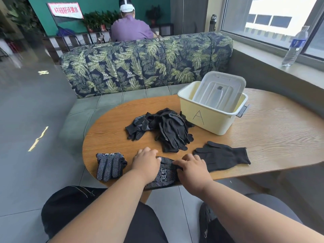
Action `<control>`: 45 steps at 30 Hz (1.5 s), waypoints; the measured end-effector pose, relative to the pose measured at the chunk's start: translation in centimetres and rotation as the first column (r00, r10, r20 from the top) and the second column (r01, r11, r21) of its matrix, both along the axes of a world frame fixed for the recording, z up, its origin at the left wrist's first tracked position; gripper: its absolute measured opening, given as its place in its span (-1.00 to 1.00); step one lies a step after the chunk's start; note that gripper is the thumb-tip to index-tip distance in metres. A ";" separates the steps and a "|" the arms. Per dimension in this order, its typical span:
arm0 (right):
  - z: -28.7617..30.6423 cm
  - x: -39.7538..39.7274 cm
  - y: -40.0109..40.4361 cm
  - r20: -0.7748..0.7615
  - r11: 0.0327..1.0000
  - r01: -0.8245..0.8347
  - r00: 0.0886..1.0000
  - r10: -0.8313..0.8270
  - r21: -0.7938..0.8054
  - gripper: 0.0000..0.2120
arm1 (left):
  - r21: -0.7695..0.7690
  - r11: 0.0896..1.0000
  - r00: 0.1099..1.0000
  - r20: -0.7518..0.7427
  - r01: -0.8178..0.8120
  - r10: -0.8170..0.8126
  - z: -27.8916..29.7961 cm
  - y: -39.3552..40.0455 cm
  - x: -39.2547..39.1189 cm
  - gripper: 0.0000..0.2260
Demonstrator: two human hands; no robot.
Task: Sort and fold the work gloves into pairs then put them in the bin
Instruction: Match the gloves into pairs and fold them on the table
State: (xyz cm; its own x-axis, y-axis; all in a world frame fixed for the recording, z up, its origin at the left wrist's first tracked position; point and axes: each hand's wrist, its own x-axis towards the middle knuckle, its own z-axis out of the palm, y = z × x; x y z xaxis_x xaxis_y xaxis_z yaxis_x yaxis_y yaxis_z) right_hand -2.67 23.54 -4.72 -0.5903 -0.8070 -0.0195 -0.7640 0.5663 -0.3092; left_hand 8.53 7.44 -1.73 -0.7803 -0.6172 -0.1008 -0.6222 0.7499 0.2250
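- Nearest, at 6 o'clock on the table point(263, 137) edge: a dotted glove point(165, 173) with a printed label lies flat, cuff hanging slightly past the rim.
- Left hand point(146, 161) presses down on its left part, fingers bent over the fabric; right hand point(192, 168) lies on its right part, fingertips touching the cloth. Whether either hand actually pinches the glove I cannot tell; the fingertips are hidden by the knuckles. Judged purpose: holding it flat for a fold.
- At 9 o'clock of the hands: dotted pair point(109, 166), seemingly stacked, set apart from the rest, probably a finished match. How many gloves are in it is unclear.
- At 3 o'clock: plain black glove point(223, 157), laid flat on its own, likely awaiting its partner.
- At 12 o'clock, mid-table: unsorted glove heap point(163, 128), dotted and plain mixed; count not readable.
- At 1 o'clock, farther: cream bin point(208, 116) marked "A", its clear lid point(220, 92) stood inside. No gloves visible in it, but the lid hides much of the interior.
- Far: patterned sofa point(145, 62); water bottle point(295, 46) on the sill, 2 o'clock.
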 end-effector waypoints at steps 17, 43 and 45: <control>-0.1 0.5 0.1 0.003 0.998 -0.035 0.999 0.035 0.045 -0.39 | 0.707 0.691 0.821 -0.298 -0.154 0.488 -1.0 0.1 0.0 -0.77; 0.2 -0.2 -0.6 0.106 0.997 0.072 0.992 -0.069 -0.022 -0.60 | 0.871 0.490 0.692 -0.378 0.040 0.615 -2.0 0.2 0.4 -0.75; 0.3 -0.2 -0.8 0.110 0.996 0.082 0.991 -0.079 -0.030 -0.64 | 0.865 0.501 0.698 -0.374 0.026 0.610 -1.8 0.3 0.6 -0.74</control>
State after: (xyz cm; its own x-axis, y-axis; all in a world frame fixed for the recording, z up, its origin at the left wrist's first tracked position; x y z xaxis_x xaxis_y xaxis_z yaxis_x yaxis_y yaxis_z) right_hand -2.85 22.76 -4.43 -0.6491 -0.7583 -0.0606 -0.6772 0.6123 -0.4082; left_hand 9.17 7.76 -3.58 -0.6329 -0.7235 -0.2757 -0.2543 -0.1421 0.9566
